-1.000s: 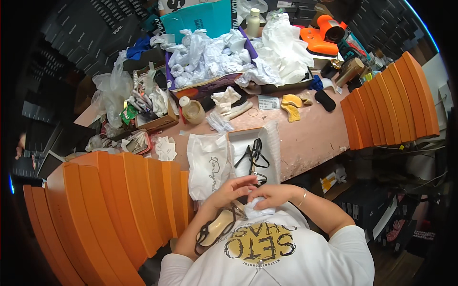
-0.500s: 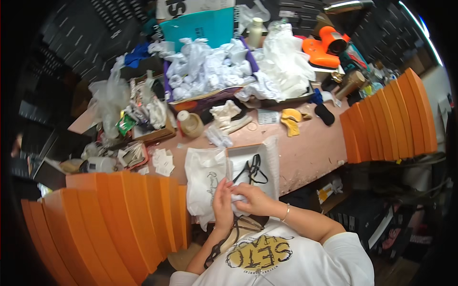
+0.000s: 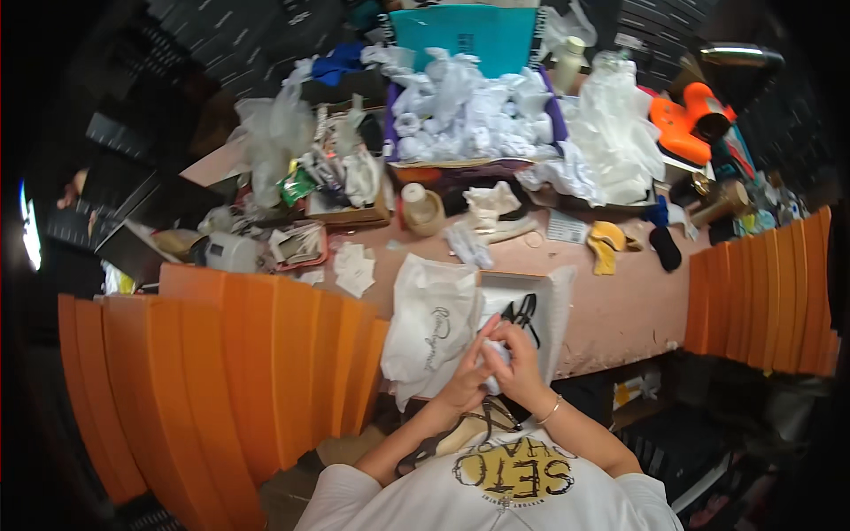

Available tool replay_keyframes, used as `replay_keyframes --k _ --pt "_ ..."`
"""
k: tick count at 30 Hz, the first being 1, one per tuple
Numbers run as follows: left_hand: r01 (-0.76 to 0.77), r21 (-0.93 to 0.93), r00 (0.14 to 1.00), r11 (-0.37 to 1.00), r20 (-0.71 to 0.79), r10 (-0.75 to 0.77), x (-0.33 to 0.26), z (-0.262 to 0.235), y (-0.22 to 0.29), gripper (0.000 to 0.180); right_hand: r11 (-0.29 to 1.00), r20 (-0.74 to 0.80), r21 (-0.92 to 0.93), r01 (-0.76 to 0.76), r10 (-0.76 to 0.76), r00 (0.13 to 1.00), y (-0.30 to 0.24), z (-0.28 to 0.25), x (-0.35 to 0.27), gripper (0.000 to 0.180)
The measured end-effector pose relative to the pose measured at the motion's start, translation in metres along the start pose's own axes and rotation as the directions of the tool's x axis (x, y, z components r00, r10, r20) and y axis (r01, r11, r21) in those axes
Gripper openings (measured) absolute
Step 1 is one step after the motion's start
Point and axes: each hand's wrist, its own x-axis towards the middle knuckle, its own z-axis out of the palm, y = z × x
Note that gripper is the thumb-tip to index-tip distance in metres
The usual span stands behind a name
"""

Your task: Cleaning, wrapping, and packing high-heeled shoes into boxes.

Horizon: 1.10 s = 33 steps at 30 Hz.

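Both my hands meet above the near end of an open shoe box (image 3: 508, 285) lined with white tissue paper (image 3: 429, 341). My left hand (image 3: 471, 379) and my right hand (image 3: 520, 361) are closed around a small white wad of paper (image 3: 496, 356), pressed between the palms and fingers. Inside the box lies a black strappy sandal (image 3: 524, 311), partly hidden by my fingers. Another sandal (image 3: 447, 444), with dark straps and a beige insole, rests against my shirt below my wrists.
Orange boxes stand in rows at left (image 3: 235, 354) and right (image 3: 753, 296). Behind is a purple box (image 3: 556, 124) heaped with white paper wads (image 3: 474, 115). A bottle (image 3: 421, 211), a yellow cloth piece (image 3: 605, 248) and an orange tool (image 3: 686, 128) sit on the pink table (image 3: 611, 310).
The view has turned left, so the scene sits further right. My hands have come closer together around the paper wad, which shows more plainly between them.
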Motion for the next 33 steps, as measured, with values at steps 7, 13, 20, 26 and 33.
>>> replay_keyframes --k 7,13,20,26,33 --pt "-0.148 0.114 0.939 0.982 -0.297 0.176 -0.019 -0.019 -0.011 0.067 0.988 0.268 -0.126 0.091 -0.055 0.962 0.008 0.003 0.013 0.025" --pt "-0.162 0.514 0.691 0.842 -0.55 0.469 -0.036 -0.036 -0.007 0.025 0.676 0.9 0.106 -0.73 0.247 0.359 0.04 -0.012 -0.028 0.037" --pt "0.291 0.632 0.956 0.719 -0.16 -0.246 -0.066 -0.08 0.014 0.046 0.954 0.867 0.022 -0.301 0.131 0.481 0.016 -0.022 0.022 0.028" --pt "0.634 0.177 0.768 0.753 -0.254 -0.588 -0.059 -0.08 0.006 0.041 0.965 0.864 -0.075 -0.252 0.188 0.466 0.024 -0.027 0.051 0.029" --pt "0.342 0.443 0.939 0.829 -0.195 -0.283 -0.06 -0.115 -0.015 0.029 0.915 0.048 -0.399 -0.059 0.086 0.995 0.15 -0.086 0.196 0.028"
